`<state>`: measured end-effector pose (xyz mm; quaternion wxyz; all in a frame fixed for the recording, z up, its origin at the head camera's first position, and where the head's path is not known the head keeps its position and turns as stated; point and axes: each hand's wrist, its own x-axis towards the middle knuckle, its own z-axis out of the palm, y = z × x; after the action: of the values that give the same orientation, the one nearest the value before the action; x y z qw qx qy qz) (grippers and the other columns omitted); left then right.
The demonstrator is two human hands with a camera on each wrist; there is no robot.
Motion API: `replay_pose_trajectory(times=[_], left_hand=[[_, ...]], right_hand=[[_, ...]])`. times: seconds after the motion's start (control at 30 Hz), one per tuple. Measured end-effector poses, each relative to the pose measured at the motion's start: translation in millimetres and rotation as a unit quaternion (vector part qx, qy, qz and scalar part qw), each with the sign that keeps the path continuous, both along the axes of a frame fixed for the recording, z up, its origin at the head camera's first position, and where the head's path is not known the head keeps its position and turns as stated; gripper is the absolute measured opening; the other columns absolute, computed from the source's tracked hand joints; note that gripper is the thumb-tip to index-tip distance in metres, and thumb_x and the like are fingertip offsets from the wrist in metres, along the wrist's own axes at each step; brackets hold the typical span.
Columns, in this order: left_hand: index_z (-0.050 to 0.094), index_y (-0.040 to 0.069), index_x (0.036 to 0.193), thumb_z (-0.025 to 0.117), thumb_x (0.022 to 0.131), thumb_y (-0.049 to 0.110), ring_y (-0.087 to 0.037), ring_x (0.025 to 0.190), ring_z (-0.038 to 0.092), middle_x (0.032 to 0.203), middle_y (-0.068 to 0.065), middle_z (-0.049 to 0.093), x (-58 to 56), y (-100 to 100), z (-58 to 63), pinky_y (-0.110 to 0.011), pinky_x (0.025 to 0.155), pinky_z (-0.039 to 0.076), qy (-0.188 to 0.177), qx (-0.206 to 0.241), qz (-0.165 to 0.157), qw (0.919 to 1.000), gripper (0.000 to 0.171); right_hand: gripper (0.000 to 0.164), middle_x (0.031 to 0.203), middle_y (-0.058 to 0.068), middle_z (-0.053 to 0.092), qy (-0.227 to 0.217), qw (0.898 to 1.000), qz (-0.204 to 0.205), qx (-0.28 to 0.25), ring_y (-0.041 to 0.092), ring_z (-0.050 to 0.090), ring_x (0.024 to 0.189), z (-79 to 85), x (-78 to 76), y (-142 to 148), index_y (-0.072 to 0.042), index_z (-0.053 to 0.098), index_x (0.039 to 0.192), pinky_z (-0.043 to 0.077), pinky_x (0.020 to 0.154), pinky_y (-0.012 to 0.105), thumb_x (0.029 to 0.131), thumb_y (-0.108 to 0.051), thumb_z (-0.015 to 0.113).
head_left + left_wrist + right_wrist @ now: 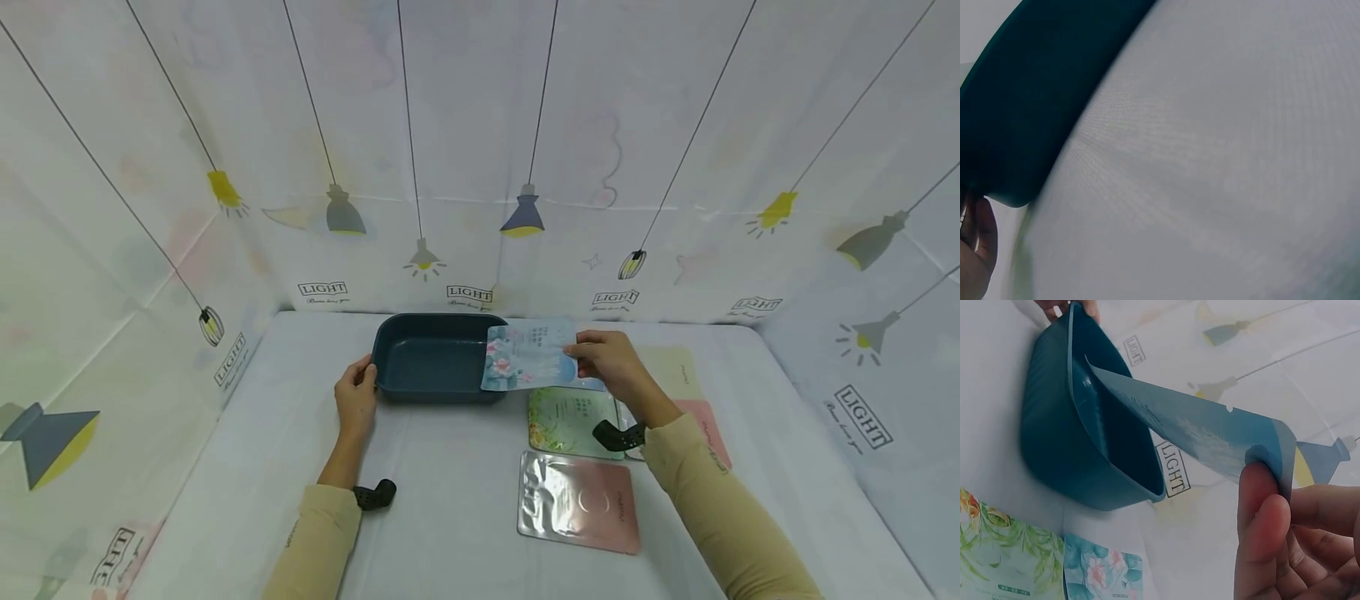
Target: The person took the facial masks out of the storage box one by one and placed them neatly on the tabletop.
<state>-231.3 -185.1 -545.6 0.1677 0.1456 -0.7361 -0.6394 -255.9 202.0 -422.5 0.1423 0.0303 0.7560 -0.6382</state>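
A dark teal rectangular plastic bin point(431, 367) stands at the back of the table. My left hand point(355, 400) grips its left end, with fingertips at the rim; the right wrist view also shows those fingers point(1090, 307). My right hand point(607, 364) pinches a blue sheet mask packet point(525, 354) with pink flowers by its right end, between thumb and fingers. In the right wrist view the packet point(1197, 428) slants toward the bin, its far end over the opening. Below it on the table, another blue floral packet point(1104, 569) lies beside a green one point(573, 421).
A silver-and-pink packet point(577, 502) lies nearest the front. Under the right forearm are a beige packet point(675, 367) and a pink one point(708, 425), partly covered. A white curtain point(465, 150) printed with lamps rises behind the table's back edge.
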Motion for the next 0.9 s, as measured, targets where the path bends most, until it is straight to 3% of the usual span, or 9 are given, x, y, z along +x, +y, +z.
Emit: replay_pose_trajectory(times=[0.9], left_hand=[[0.059, 0.003, 0.130, 0.050, 0.101, 0.016, -0.013, 0.095, 0.052, 0.122, -0.017, 0.062, -1.9, -2.4, -2.1, -0.009, 0.067, 0.045, -0.008, -0.003, -0.002, 1.0000, 0.032]], right_hand=[[0.037, 0.081, -0.011, 0.066, 0.017, 1.000, -0.006, 0.009, 0.005, 0.059, 0.065, 2.3, 29.0, 50.7, 0.009, 0.051, 0.123, 0.054, 0.062, 0.021, 0.095, -0.012, 0.062]])
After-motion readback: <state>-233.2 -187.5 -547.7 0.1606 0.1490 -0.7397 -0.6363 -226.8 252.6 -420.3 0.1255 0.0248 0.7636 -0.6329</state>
